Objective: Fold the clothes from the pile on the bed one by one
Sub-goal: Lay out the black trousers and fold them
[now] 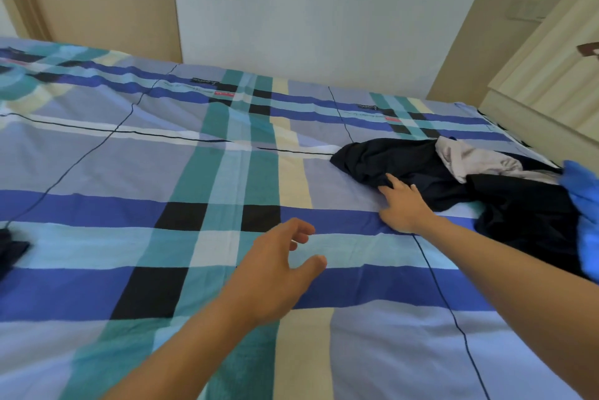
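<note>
Currently: taking the next garment off the pile (486, 192). The pile sits at 3 o'clock on the bed (194, 173), near its right edge. A navy garment (382, 160) sprawls toward centre, a pale grey piece (470, 160) lies on top behind it, and something bright blue (583, 192) is cut off by the frame at far right.

The right hand (405, 205) reaches to 2 o'clock, fingers straight and spread, tips resting on the near edge of the navy garment; no pinch visible. The left hand (275, 266) hovers over the bed at about 6 o'clock, fingers loosely curled, holding nothing. The hands are well apart. A small dark cloth (9, 247) lies at 9 o'clock on the left edge; whether it is folded, I cannot tell.

Doing it well, as I judge it:
- Take only the navy piece. Its far part seems to run under the grey one, so a straight pull would probably drag both.
- Pinch a proper edge, hem or collar (neither readable from here), then lift and shake loose.
- The left hand is free to pin the grey piece or catch a second corner.
- The stretch of bed around 6 o'clock looks right for spreading.
- Limp dark fabric: smooth it before the first fold.
</note>
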Demonstrator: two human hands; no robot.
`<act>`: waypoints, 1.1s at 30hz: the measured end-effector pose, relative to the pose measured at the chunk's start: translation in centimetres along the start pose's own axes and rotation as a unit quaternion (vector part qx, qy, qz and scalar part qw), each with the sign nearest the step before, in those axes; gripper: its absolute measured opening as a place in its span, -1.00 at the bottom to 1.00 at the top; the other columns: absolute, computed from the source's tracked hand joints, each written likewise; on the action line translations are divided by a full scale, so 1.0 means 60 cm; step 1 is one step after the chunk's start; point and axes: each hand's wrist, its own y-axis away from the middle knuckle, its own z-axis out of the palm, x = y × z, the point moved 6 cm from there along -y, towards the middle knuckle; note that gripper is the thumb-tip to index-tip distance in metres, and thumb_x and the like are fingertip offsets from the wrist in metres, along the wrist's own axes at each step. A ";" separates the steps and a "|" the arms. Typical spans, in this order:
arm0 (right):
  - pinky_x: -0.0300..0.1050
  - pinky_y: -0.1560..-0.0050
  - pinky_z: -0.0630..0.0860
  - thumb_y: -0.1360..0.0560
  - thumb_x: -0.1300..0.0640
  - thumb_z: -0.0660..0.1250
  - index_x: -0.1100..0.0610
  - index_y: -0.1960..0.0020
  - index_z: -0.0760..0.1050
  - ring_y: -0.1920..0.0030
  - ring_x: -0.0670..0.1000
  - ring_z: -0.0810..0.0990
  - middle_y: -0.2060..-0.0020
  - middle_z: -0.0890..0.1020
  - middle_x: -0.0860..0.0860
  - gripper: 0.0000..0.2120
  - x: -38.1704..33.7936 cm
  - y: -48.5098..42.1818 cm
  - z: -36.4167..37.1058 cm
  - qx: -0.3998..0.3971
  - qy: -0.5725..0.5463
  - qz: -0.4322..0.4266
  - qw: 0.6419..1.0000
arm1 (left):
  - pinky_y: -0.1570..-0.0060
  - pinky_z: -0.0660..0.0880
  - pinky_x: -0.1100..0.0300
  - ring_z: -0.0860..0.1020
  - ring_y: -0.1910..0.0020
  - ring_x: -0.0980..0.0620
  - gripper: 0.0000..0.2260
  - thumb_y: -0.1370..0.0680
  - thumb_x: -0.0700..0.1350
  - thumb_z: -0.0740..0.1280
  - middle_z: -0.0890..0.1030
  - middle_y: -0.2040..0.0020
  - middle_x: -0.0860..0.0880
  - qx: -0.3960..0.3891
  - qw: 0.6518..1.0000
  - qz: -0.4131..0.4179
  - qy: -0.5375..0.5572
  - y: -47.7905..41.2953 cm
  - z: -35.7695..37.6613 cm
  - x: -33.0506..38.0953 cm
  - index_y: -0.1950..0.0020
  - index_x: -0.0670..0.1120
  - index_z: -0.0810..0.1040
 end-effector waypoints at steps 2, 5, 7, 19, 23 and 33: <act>0.01 -0.49 0.18 -0.44 0.00 0.30 0.14 -0.50 0.37 -0.50 0.18 0.29 -0.58 0.19 0.08 -0.36 -0.041 0.030 -0.016 0.029 -0.111 -0.049 0.992 | -0.17 0.41 0.28 0.45 -0.22 0.23 -0.66 -0.56 0.08 0.36 0.48 -0.23 0.21 0.014 1.000 -0.009 0.008 -0.003 -0.007 0.000 -0.32 0.14 0.43; -0.26 -0.40 0.18 -0.46 0.15 0.41 0.21 -0.45 0.43 -0.51 0.13 0.30 -0.58 0.19 0.07 -0.43 -0.138 0.092 -0.016 0.005 -0.205 -0.122 0.971 | -0.16 0.37 0.27 0.44 -0.22 0.18 -0.60 -0.56 0.05 0.38 0.47 -0.26 0.14 0.040 0.999 -0.019 0.002 -0.004 -0.022 0.002 -0.36 0.07 0.41; -0.20 -0.47 0.16 -0.46 0.08 0.40 0.20 -0.47 0.41 -0.54 0.09 0.24 -0.60 0.13 0.06 -0.39 -0.214 0.154 -0.013 -0.020 -0.225 -0.185 0.957 | -0.17 0.37 0.21 0.44 -0.19 0.14 -0.54 -0.55 0.08 0.39 0.45 -0.24 0.11 0.065 0.996 -0.059 0.010 -0.002 -0.038 -0.002 -0.40 0.04 0.37; -0.24 -0.38 0.36 -0.41 0.23 0.46 0.07 -0.23 0.62 -0.35 -0.16 0.45 -0.40 0.46 -0.11 -0.61 -0.371 0.402 -0.062 -0.073 -0.377 -0.320 0.866 | 0.17 0.50 0.12 0.56 0.04 -0.04 -0.47 -0.47 -0.41 0.32 0.57 -0.08 -0.11 0.114 0.962 -0.216 0.123 0.096 -0.113 -0.054 -0.36 0.00 0.41; -0.21 -0.24 0.41 -0.36 0.13 0.47 -0.01 -0.22 0.43 -0.23 -0.11 0.45 -0.28 0.39 -0.16 -0.54 -0.320 0.421 -0.109 0.042 -0.324 -0.294 0.898 | 0.02 0.59 0.10 0.64 0.02 -0.04 -0.66 -0.51 -0.34 0.32 0.66 -0.03 -0.08 0.012 0.978 -0.183 0.096 0.119 -0.113 -0.008 -0.14 0.07 0.57; 0.08 -0.06 0.59 -0.50 0.04 0.33 -0.05 0.03 0.55 0.05 -0.08 0.67 0.12 0.70 -0.08 -0.93 -0.256 0.402 -0.100 0.064 -0.423 -0.129 0.895 | -0.01 0.53 0.32 0.62 -0.12 0.23 -0.06 -0.25 0.28 0.58 0.67 -0.13 0.23 -0.080 0.967 -0.025 0.242 0.160 -0.102 0.094 -0.51 0.28 0.15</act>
